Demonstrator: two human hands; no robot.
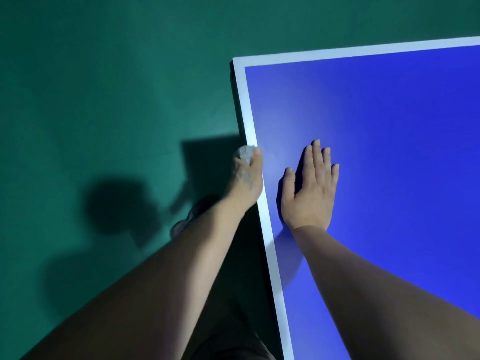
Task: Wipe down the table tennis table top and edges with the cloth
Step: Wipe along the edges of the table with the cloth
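Starting at nine o'clock in our view, the green floor (104, 87) carries our shadow, with a shoe (187, 219) showing faintly beneath our left forearm. Moving rightward, our left hand (246, 178) sits at the side edge of the table tennis table (389, 126), its thumb lying on the white border line (249, 120) while the other fingers drop out of sight below the edge; it is closed around the cloth (245, 152), a pale bunched wad that peeks out at the hand's twelve o'clock, pressed against the rim. We judge this to be the edge-wiping step, with the cloth about halfway between the near part of this side and the corner (235, 61) at twelve o'clock from it. Further right, at about three o'clock from the cloth, our right hand (310, 188) lies flat on the blue top, fingers straight and loosely spread, holding nothing, apparently bracing us. The next move, as we read it, calls for sliding the cloth along the rim toward that corner, keeping steady pinch pressure so it does not slip off, then turning along the far edge.
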